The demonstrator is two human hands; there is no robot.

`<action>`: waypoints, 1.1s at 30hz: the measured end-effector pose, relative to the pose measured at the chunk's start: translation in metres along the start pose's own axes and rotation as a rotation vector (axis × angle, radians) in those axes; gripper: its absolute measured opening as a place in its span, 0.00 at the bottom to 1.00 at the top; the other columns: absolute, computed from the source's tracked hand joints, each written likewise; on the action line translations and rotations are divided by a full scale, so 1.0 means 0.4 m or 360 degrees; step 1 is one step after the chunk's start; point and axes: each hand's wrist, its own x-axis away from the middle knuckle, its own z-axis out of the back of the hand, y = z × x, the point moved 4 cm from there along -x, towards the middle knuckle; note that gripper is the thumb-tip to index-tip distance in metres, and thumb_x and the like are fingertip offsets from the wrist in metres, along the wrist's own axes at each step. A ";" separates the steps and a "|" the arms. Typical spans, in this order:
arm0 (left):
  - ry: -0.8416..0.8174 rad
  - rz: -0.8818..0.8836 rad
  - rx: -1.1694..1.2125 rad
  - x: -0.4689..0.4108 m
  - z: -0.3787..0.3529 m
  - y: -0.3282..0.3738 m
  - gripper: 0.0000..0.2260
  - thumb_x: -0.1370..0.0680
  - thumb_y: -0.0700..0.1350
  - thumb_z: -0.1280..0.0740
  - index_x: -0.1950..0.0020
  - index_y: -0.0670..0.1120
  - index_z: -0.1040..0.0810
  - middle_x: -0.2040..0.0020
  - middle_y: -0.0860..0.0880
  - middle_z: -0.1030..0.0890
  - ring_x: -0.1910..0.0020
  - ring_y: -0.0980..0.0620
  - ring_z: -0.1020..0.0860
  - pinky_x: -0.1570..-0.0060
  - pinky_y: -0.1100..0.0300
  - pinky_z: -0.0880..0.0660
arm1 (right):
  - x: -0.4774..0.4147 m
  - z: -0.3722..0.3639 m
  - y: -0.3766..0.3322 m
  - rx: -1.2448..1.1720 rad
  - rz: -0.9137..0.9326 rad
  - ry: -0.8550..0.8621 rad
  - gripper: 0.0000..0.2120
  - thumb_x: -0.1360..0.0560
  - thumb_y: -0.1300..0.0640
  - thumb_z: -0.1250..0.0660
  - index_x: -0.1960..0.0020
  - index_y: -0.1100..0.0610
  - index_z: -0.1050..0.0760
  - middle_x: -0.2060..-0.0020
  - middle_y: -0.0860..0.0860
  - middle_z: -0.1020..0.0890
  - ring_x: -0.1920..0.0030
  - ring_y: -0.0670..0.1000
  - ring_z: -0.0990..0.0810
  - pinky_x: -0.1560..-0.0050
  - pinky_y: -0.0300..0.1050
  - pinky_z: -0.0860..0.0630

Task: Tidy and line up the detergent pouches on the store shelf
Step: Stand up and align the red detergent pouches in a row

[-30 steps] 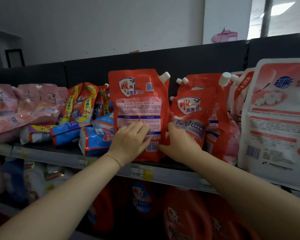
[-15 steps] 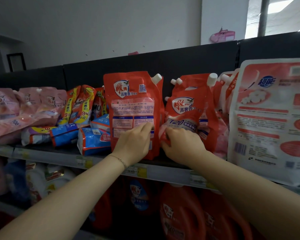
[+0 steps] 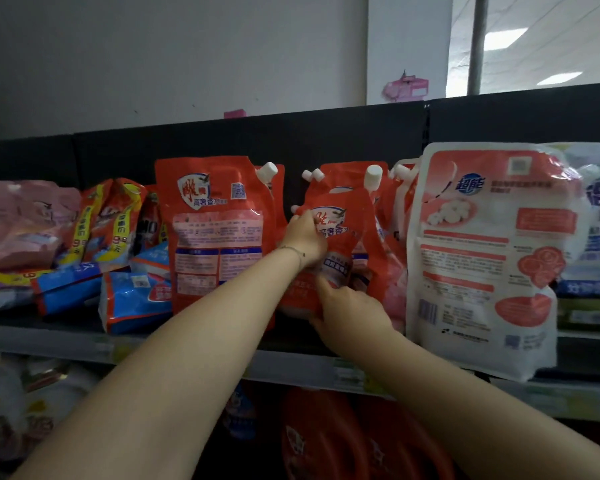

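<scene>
A red spouted detergent pouch (image 3: 219,237) stands upright at the shelf's middle, its back label facing me. Right of it a smaller red pouch (image 3: 340,223) leans in front of more red pouches (image 3: 378,188). My left hand (image 3: 303,239) grips this smaller pouch at its upper left edge. My right hand (image 3: 352,310) holds its lower part, fingers curled round the bottom. A large white and red pouch (image 3: 482,258) stands at the right, overhanging the shelf edge.
Pink packs (image 3: 21,223), orange bags (image 3: 108,216) and blue bags (image 3: 132,299) lie jumbled at the left. The shelf edge (image 3: 101,346) carries price tags. A black back panel (image 3: 257,140) rises behind. Red jugs (image 3: 319,441) fill the shelf below.
My left hand left the tall red pouch and moved right onto the smaller pouch's top. My right hand slid lower on that pouch. The view shifted slightly right.
</scene>
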 end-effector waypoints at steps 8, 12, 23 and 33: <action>-0.0079 0.0167 0.0007 -0.096 -0.079 -0.062 0.28 0.23 0.45 0.40 0.25 0.38 0.43 0.31 0.39 0.30 0.34 0.39 0.30 0.34 0.48 0.32 | -0.012 -0.011 -0.007 0.0267 0.0222 0.0135 0.19 0.29 0.57 0.32 0.39 0.56 0.28 0.48 0.57 0.22 0.54 0.61 0.19 0.65 0.47 0.29; -0.0033 0.0217 0.0099 -0.123 -0.102 -0.065 0.35 0.23 0.50 0.38 0.23 0.39 0.52 0.28 0.39 0.36 0.31 0.38 0.35 0.32 0.42 0.36 | -0.036 -0.010 -0.010 0.0227 0.0300 0.0057 0.20 0.27 0.56 0.34 0.36 0.58 0.29 0.38 0.57 0.30 0.52 0.63 0.21 0.58 0.54 0.23; 0.0004 0.0194 0.0113 -0.229 -0.104 -0.030 0.33 0.23 0.51 0.36 0.22 0.50 0.47 0.23 0.44 0.46 0.26 0.40 0.44 0.30 0.42 0.40 | -0.078 -0.019 0.000 0.0130 0.0349 -0.0103 0.26 0.25 0.57 0.35 0.28 0.56 0.37 0.32 0.54 0.33 0.44 0.64 0.23 0.52 0.57 0.22; 0.0349 -0.0328 -0.0450 -0.273 -0.056 0.036 0.14 0.22 0.51 0.36 0.39 0.47 0.25 0.34 0.47 0.31 0.35 0.45 0.34 0.38 0.49 0.35 | -0.070 -0.026 -0.012 0.0253 0.0338 -0.0106 0.29 0.25 0.61 0.35 0.27 0.56 0.41 0.35 0.57 0.33 0.49 0.64 0.21 0.59 0.53 0.25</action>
